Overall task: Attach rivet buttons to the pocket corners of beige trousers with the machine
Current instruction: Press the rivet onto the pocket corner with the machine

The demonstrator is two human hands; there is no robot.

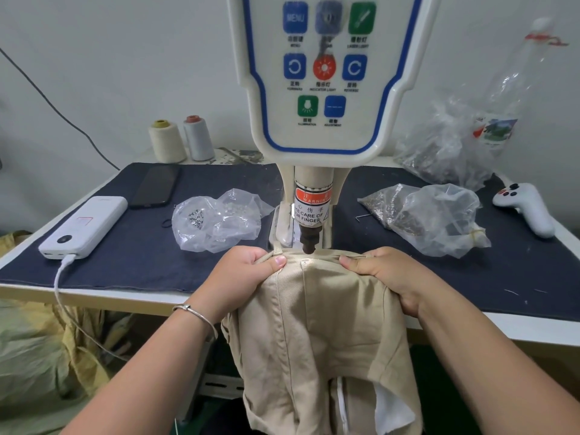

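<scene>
1. The left hand [248, 271] grips the top edge of the beige trousers [320, 334], thumb on the cloth and fingers curled under, hidden.
2. The right hand [386, 274] pinches the same edge on the other side; its fingers are tucked out of sight.
3. The trousers lie between the hands, just under the machine [317, 89] and its punch tip [308, 246], and hang off the tabletop [119, 271].
4. Whether a rivet sits under the tip cannot be told.
5. Plastic bags [216, 221] hold small metal parts, too blurred to identify.

1. Even, soft room light is filling the scene — shadows are staying faint.
2. Glare is spotting the plastic bags [436, 215].
3. Wide-angle bending is curving the table edge [94, 296]; the control panel [326, 67] is blurring slightly.
</scene>
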